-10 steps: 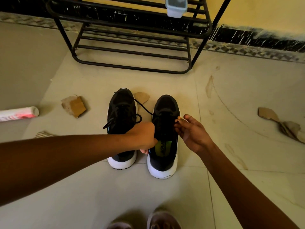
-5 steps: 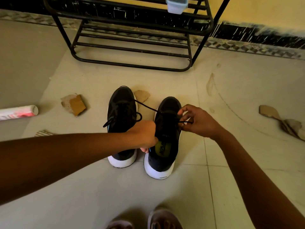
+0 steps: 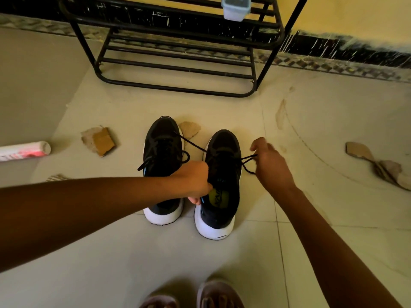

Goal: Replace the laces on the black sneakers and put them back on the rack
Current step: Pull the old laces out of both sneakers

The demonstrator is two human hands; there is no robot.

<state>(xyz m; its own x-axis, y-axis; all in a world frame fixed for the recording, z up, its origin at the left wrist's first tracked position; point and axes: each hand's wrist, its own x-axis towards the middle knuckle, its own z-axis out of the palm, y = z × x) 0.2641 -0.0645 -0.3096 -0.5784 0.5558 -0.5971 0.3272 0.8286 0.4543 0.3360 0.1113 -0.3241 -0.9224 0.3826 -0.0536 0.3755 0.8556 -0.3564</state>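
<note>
Left hand (image 3: 191, 180) grips, right hand (image 3: 270, 165) pinches: on the floor (image 3: 133, 252) before the rack (image 3: 178, 87), the right-hand sneaker (image 3: 224, 152) is held at its collar beside the other sneaker (image 3: 163, 147), its lace (image 3: 248, 160) drawn out sideways in that pinch, so lacing is unfinished, I'd say, and shelving not begun.
</note>
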